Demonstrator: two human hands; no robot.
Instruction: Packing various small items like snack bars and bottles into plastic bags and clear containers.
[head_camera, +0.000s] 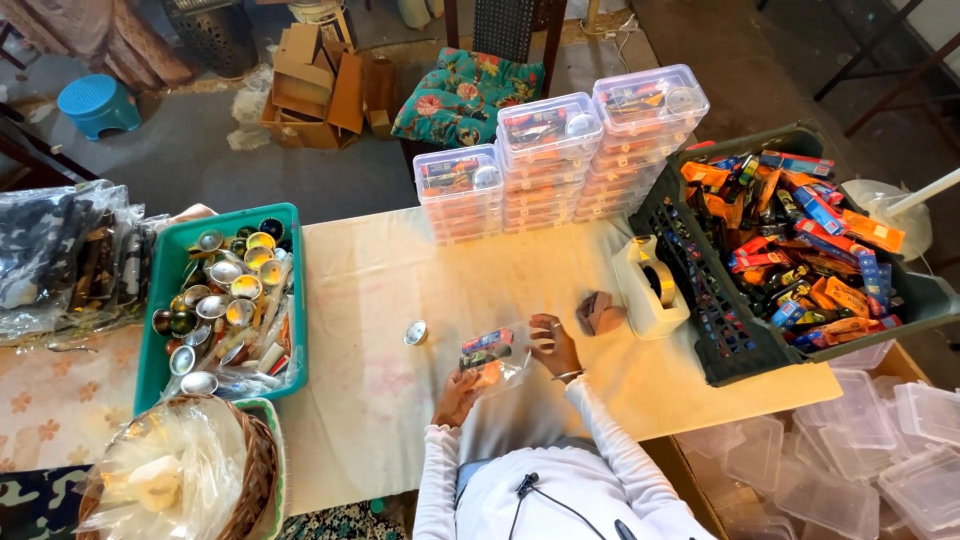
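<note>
- Head view: the person sits at a cream table (380, 290), both hands on a small clear plastic box (490, 355) with a few colourful packets inside, right in front of them.
- Left hand (457, 398) grips the box's near corner from below, fingers closed on it. Right hand (553, 343) pinches the far edge, fingers curled on the rim.
- Looks like the filling or closing step, judging by the stacks of filled boxes (560, 155) at the back of the table.
- One small silver tin (416, 333) sits just left of the box, loose on the table.
- Teal tray (225, 300) of tins on the left, black crate (790, 250) of packets on the right, tape dispenser (652, 285) beside it.
- Next move probably needs that tin in the box and the lid pressed down evenly so nothing pops out.
</note>
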